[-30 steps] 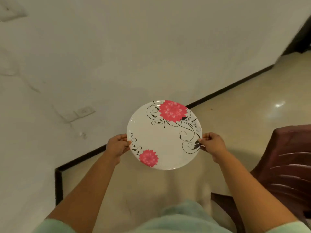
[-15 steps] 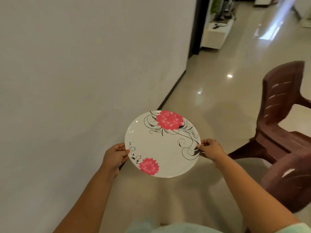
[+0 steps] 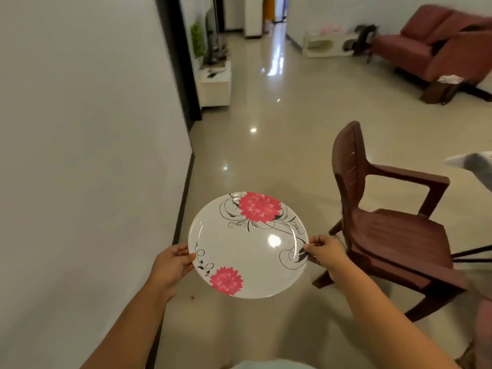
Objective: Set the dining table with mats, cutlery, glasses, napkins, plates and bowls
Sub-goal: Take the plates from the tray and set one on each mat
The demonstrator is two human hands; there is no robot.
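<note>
Plate point(image 3: 249, 251) pinched at opposite rims by left hand point(image 3: 170, 265) and right hand point(image 3: 326, 250), underside fingers hidden

A glossy, pale beige tiled floor point(image 3: 266, 145) runs down a hallway beside a white wall. On it stands a dark brown plastic armchair point(image 3: 386, 225) to the right. Farther off, a low white cabinet point(image 3: 215, 86) stands against the left wall, and a maroon sofa point(image 3: 436, 46) and a low white unit point(image 3: 327, 45) stand at the far right. A small red speck point(image 3: 192, 297) lies on the floor near the wall.
</note>
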